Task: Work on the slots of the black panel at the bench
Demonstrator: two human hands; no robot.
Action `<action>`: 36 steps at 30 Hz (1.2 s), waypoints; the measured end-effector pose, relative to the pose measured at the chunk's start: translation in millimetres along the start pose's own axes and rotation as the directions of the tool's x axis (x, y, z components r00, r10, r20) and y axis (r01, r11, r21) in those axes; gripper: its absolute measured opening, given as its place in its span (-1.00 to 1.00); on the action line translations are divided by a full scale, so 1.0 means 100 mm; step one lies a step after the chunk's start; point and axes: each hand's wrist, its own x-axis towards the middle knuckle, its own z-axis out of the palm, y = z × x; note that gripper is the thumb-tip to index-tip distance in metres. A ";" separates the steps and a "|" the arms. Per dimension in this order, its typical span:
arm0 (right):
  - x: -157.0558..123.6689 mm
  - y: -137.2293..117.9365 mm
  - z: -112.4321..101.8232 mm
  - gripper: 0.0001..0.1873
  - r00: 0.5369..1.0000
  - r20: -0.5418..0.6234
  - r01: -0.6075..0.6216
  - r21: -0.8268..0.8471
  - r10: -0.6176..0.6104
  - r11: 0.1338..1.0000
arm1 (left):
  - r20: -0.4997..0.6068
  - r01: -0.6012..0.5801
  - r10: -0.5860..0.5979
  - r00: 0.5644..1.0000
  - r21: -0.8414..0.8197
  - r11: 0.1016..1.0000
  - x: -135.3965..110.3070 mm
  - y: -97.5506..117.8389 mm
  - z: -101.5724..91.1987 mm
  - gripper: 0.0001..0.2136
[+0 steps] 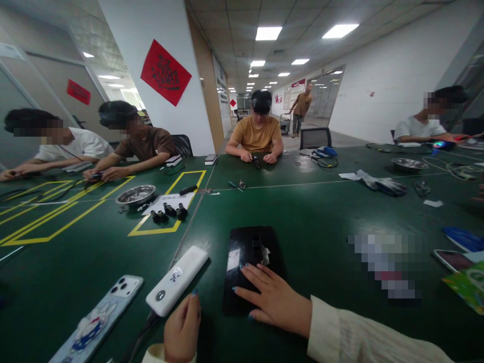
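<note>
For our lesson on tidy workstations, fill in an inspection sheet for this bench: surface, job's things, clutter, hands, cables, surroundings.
Surface: green table, with yellow tape lines on its left part.
Job's things: black pad with small parts at its far end.
Clutter: white power bank, phone in a cartoon case, metal bowl, gloves.
Hands: right hand flat on the pad, fingers spread; left hand curled beside the power bank, contact unclear.
Cables: dark cable leaves the power bank's near end.
Surroundings: other people seated around the table; red sign on a pillar.
</note>
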 end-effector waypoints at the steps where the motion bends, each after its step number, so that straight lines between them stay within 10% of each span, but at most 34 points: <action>1: 0.01 0.02 0.00 -0.41 1.000 -0.001 0.011 0.012 -0.011 1.000 | 0.033 0.022 -0.021 0.999 -0.010 1.000 -0.01 0.00 0.00 -0.56; 15: 0.63 -0.21 0.24 -0.32 0.982 -0.082 -0.170 0.007 0.170 0.985 | 0.297 0.001 -0.019 0.955 0.062 0.998 0.00 0.09 -0.02 -0.56; 25: 0.83 0.21 0.22 -0.19 0.998 -0.033 -0.059 -0.116 0.055 0.992 | 0.318 -0.122 0.059 0.946 0.181 0.976 -0.01 0.12 -0.02 -0.56; 36: 0.70 0.69 0.02 -0.37 0.958 0.032 -0.279 -0.130 0.285 0.951 | 0.272 -0.196 0.137 0.952 0.203 0.959 -0.05 0.09 0.02 -0.56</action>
